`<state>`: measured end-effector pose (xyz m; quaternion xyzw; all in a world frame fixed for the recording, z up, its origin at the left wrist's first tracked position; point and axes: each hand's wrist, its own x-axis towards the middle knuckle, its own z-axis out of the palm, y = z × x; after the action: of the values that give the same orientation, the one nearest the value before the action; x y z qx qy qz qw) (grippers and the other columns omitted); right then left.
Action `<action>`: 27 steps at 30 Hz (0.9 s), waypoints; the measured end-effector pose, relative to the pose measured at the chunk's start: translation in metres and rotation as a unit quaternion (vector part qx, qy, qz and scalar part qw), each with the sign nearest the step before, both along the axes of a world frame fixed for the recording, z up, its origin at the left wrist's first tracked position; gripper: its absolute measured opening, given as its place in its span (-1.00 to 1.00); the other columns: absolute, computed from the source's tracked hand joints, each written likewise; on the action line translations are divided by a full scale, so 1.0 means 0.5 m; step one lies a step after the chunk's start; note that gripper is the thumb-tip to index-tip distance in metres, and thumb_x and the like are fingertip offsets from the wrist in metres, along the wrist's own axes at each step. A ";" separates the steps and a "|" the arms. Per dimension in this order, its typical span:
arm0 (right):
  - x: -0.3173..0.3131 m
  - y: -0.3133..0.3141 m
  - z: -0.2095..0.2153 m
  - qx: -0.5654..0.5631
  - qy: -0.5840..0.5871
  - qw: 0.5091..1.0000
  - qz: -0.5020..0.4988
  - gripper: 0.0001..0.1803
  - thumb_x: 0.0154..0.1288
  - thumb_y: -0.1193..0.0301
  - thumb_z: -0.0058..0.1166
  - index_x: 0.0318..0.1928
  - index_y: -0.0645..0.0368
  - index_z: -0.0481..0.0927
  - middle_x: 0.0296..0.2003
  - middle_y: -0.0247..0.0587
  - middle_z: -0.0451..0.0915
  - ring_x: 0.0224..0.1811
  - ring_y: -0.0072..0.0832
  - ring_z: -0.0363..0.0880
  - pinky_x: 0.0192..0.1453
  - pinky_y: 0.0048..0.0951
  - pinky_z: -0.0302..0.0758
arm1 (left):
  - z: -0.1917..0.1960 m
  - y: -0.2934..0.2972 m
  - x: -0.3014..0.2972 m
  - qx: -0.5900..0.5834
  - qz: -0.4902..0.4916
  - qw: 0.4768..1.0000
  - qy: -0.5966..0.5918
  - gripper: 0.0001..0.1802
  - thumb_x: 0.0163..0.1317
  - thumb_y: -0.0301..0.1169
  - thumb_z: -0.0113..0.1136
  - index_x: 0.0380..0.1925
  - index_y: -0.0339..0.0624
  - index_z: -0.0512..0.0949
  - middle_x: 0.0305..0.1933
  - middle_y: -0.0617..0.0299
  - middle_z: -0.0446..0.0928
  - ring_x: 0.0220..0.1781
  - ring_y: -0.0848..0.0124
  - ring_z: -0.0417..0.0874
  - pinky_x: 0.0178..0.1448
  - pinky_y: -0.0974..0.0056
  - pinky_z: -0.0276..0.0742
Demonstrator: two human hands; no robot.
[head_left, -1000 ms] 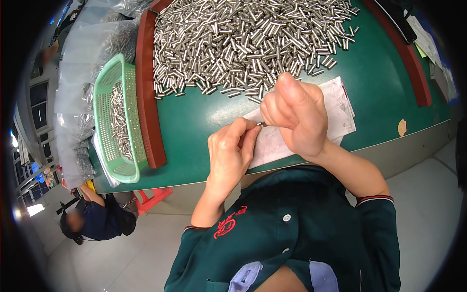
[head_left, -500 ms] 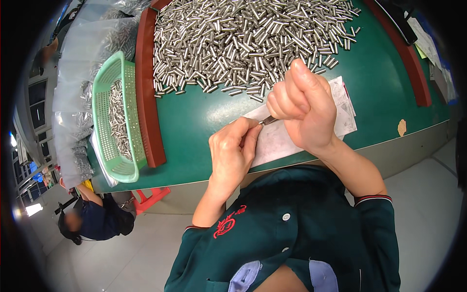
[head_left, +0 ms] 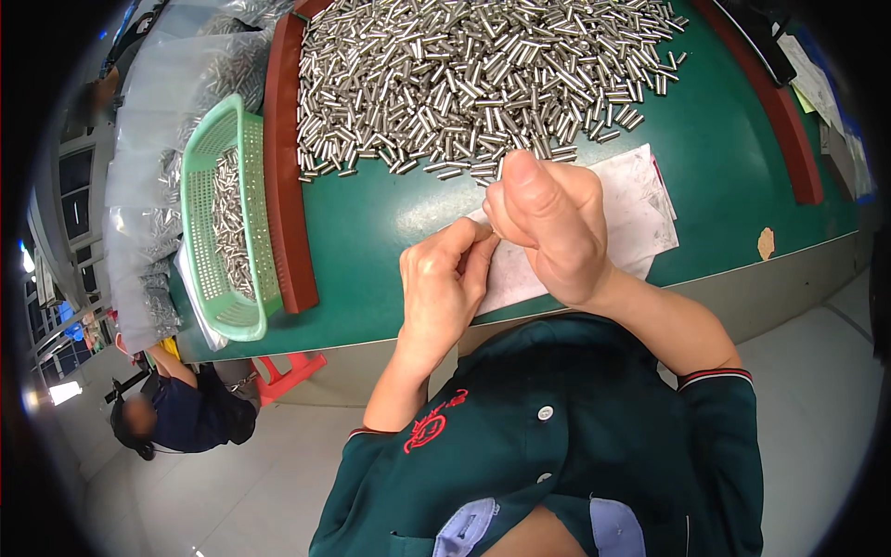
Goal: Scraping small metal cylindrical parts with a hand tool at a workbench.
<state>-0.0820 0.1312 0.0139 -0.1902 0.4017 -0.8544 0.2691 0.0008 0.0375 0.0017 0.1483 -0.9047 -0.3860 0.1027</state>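
Observation:
My left hand (head_left: 436,279) is closed in a pinch above the front of the green table. A small metal pin showed at its fingertips half a second ago; now the fingers hide it. Right up against those fingertips is my right hand (head_left: 554,232), curled into a fist with the thumb on top. It grips a thin, dark metal tool, seen a moment earlier but covered at present. Beneath both hands lies a smudged white sheet (head_left: 635,206). Beyond them spreads a large heap of short, shiny metal pins (head_left: 483,79).
Red-brown rails (head_left: 289,223) border the table (head_left: 715,158) at left and right. Outside the left rail stands a green plastic basket (head_left: 197,218) holding more pins, beside clear bags (head_left: 139,167) of pins. A torn tan scrap (head_left: 766,243) lies right. Another person (head_left: 181,413) sits lower left.
My right hand has moved left and toward me, its thumb tipping lower, until it meets the left fingertips. The tool between the hands has gone out of sight. My left hand has barely moved.

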 end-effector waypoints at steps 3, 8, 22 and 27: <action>-0.003 0.001 -0.004 0.001 0.015 1.000 -0.014 -0.55 0.34 0.28 -0.36 -0.73 0.09 0.08 -0.82 -0.50 0.02 -0.76 -0.72 -0.11 -0.66 -0.58 -0.08 | -0.002 0.000 0.002 -0.007 0.004 1.000 0.006 -0.91 -0.07 -0.58 0.16 -0.61 -0.31 0.42 -0.76 0.12 0.34 -0.76 0.30 0.35 -0.63 0.31 0.25; -0.011 0.011 -0.017 -0.025 -0.027 0.999 -0.027 -0.55 0.34 0.30 -0.38 -0.74 0.06 0.05 -0.84 -0.50 0.00 -0.79 -0.71 -0.12 -0.68 -0.59 -0.10 | 0.001 -0.020 0.014 0.194 0.054 0.980 0.006 -0.95 0.03 -0.59 0.09 -0.54 -0.29 0.42 -0.67 0.43 0.28 -0.64 0.69 0.20 -0.58 0.55 0.12; -0.009 0.010 -0.013 -0.023 -0.034 0.999 -0.019 -0.52 0.35 0.31 -0.39 -0.77 0.05 0.04 -0.86 -0.47 0.00 -0.80 -0.69 -0.15 -0.69 -0.58 -0.13 | -0.005 -0.078 0.009 0.694 0.035 0.719 0.015 -0.83 0.21 -0.42 -0.08 -0.28 -0.31 0.40 -0.58 0.28 0.31 -0.66 0.67 0.07 -0.59 0.56 0.02; -0.010 0.010 -0.014 -0.023 -0.034 0.999 -0.018 -0.52 0.35 0.30 -0.39 -0.77 0.06 0.03 -0.86 -0.47 -0.01 -0.79 -0.69 -0.16 -0.68 -0.57 -0.12 | -0.003 -0.077 0.008 0.685 0.039 0.728 0.011 -0.81 0.22 -0.41 -0.10 -0.26 -0.32 0.38 -0.57 0.25 0.31 -0.67 0.66 0.09 -0.60 0.56 0.01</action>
<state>-0.0871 0.1360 0.0070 -0.1597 0.3756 -0.8742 0.2630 0.0050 -0.0008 0.0002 0.2093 -0.3872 -0.8979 -0.0018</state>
